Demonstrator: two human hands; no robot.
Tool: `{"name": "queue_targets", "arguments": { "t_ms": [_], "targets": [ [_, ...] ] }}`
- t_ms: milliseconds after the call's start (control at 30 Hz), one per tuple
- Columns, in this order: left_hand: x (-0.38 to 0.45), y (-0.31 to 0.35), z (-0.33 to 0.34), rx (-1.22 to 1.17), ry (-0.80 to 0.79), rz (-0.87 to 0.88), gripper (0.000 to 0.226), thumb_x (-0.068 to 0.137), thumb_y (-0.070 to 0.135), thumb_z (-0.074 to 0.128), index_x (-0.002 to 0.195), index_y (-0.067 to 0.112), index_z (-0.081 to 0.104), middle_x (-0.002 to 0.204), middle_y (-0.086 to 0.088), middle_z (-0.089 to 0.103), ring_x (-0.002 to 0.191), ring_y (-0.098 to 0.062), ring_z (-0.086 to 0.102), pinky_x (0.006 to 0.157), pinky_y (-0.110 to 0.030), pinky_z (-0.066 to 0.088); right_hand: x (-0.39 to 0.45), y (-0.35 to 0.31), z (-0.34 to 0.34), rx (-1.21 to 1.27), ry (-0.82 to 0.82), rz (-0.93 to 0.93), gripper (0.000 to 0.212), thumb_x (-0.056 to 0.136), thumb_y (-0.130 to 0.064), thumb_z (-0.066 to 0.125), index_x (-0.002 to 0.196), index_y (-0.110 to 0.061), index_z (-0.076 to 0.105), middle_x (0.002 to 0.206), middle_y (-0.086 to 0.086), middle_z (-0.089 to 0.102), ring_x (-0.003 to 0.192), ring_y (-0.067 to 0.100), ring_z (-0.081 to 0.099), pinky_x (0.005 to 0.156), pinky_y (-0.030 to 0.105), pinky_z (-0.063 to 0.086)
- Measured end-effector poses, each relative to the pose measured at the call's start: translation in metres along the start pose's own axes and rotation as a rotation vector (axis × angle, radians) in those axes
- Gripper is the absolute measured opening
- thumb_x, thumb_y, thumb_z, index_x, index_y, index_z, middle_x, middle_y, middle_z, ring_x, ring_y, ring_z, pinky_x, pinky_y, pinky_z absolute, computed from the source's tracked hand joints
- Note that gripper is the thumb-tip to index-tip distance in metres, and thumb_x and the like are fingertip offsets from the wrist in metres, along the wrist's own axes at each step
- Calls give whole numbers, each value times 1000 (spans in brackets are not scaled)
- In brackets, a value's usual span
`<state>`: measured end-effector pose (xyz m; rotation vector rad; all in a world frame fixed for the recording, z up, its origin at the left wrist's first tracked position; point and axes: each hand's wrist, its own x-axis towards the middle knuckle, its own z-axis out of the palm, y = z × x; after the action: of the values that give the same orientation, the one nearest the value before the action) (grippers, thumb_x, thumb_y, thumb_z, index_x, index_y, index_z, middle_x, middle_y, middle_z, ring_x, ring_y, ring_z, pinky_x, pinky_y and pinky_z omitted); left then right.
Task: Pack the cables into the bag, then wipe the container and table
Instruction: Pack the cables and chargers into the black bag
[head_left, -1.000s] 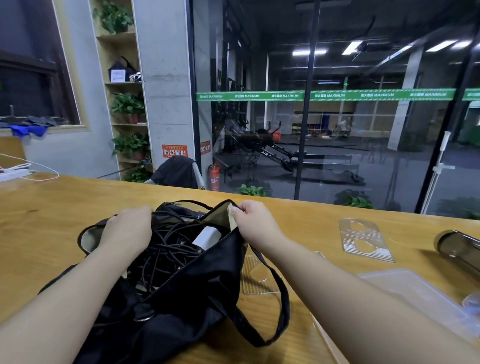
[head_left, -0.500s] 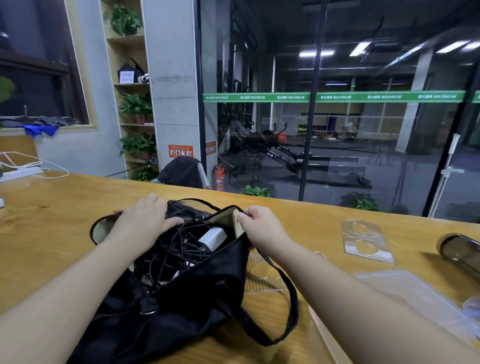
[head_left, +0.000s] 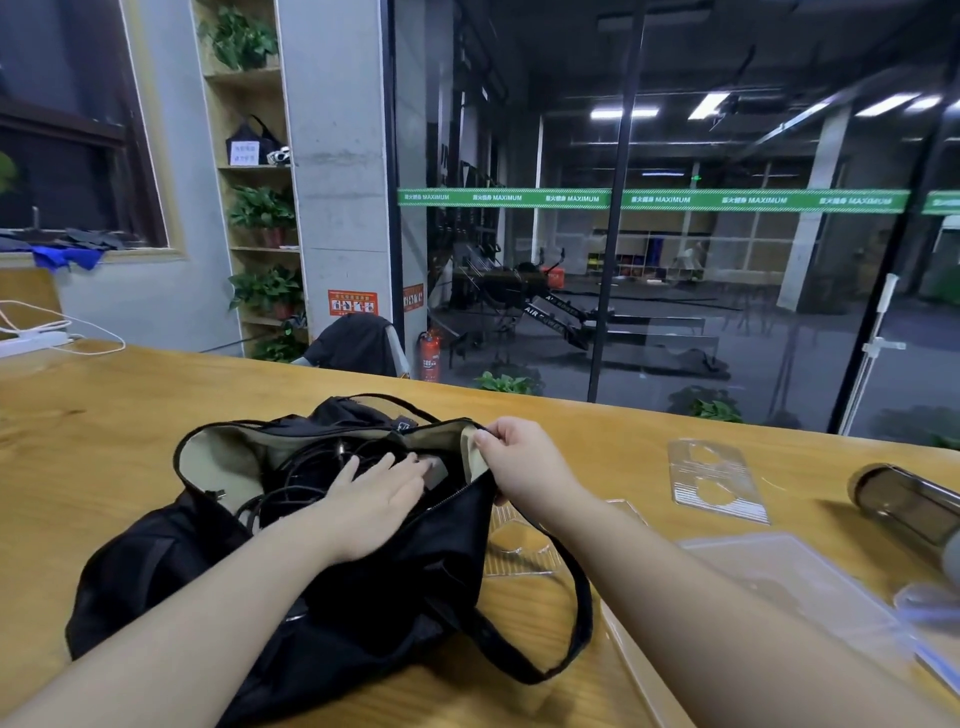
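Observation:
A black bag (head_left: 374, 582) with a beige lining lies open on the wooden table (head_left: 104, 441). Black cables (head_left: 306, 462) fill its mouth. My left hand (head_left: 374, 499) lies flat on the cables inside the opening, fingers straight, covering the white charger. My right hand (head_left: 524, 462) pinches the right edge of the bag's opening and holds it up. A clear plastic container (head_left: 795, 577) sits on the table to the right, partly behind my right forearm.
Two clear plastic trays lie on the table, one (head_left: 717, 478) at the right and one (head_left: 519, 545) under the bag's strap. A dark cylinder (head_left: 904, 499) lies at the far right. A white power strip with a cord (head_left: 36, 340) sits at the far left.
My left hand has moved right from the bag's left rim into the opening and now presses down on the cables and charger. My right hand still holds the edge.

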<state>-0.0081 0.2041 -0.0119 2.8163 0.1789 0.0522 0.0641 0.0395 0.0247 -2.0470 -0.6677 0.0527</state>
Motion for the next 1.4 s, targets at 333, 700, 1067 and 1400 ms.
{"name": "queue_targets", "arguments": {
  "t_ms": [333,700,1067,1400],
  "targets": [
    [30,-25,10,335,-28,-75,58,97,51,18,149,32,0,156,5,15,144,-18,9,115,-45,10,-7,-2,-6,4,215,-161,25,100,-21,42,95,-9,62,81,-2,58,77,15,51,65,28,36],
    [2,-28,-33,106,234,88,51,96,35,43,142,16,36,150,2,31,139,-14,25,115,-29,18,-3,-1,-11,-7,101,-75,23,99,-21,43,93,-10,61,86,8,63,84,28,63,76,47,56],
    [-36,-76,-50,644,147,-248,38,100,29,28,133,46,37,145,19,30,133,-10,28,107,-50,20,14,-6,10,284,126,110,18,100,-22,41,96,-11,55,98,12,63,93,30,63,76,47,58],
    [-31,-80,-60,645,211,-271,37,98,24,36,134,34,42,135,9,43,119,-17,42,94,-39,43,22,-1,21,287,165,137,24,100,-19,36,115,-11,53,109,7,63,102,26,61,90,47,52]
  ]
}}
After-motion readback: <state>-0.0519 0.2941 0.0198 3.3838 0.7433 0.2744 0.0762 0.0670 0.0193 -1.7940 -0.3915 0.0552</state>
